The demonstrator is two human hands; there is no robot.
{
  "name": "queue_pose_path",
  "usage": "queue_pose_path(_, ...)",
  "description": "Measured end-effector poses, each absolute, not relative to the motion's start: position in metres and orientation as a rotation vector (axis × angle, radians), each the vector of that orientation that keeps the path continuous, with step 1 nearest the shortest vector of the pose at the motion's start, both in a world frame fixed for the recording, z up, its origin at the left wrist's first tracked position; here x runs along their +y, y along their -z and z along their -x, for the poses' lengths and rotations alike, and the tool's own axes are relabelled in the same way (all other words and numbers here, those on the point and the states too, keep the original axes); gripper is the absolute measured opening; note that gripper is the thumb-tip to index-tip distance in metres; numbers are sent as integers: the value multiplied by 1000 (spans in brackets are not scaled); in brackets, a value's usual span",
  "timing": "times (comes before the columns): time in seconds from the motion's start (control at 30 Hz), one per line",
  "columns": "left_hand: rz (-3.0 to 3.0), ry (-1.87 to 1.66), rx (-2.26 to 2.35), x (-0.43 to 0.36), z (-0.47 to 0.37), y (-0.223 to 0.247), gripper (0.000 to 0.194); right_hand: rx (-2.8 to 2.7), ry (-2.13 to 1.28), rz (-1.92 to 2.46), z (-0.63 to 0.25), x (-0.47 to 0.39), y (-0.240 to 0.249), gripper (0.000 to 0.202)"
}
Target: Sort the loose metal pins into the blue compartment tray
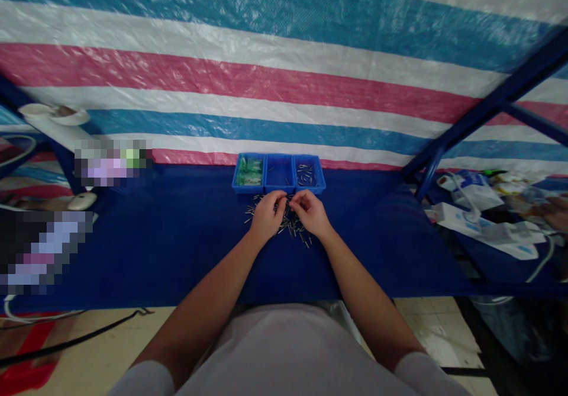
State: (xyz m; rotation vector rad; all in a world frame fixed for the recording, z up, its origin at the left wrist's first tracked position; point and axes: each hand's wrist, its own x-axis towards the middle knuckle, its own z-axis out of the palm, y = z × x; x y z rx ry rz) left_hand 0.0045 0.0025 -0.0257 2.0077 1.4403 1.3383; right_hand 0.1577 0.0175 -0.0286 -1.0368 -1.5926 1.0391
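Observation:
My left hand and my right hand are close together over a loose pile of thin, dark metallic pins on the blue tabletop. The fingers of both hands are curled in, thumbs near fingertips. Whatever they pinch is too small or hidden to make out. Just beyond the hands stand three joined blue bins. Small green-looking pieces fill the left bin. The middle bin has only a few tiny pieces on its floor. In the right bin lie several thin metallic pins.
A striped plastic sheet hangs behind the table. On the right are a blue metal frame, a white power strip with cables, and plastic bags. Blurred-out items and a white mouse-like object lie on the left.

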Motion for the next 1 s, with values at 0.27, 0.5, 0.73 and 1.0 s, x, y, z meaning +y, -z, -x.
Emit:
queue_pose_path(0.27,-1992,-1312,1494,4,-3,28,17,-1483,-1052,1028,-157,18,22,20)
queue_pose_path(0.5,-2012,-1263,1541,3,-2,25,27,-1483,-1090,1075,-156,17,25,25)
queue_pose_path(0.73,-1978,-1262,1513,0,-3,23,24,-1450,-1074,1066,-158,20,29,28)
queue_pose_path(1.0,-1931,-1271,1477,1,-4,26,17,-1399,-1106,1056,-158,21,29,24)
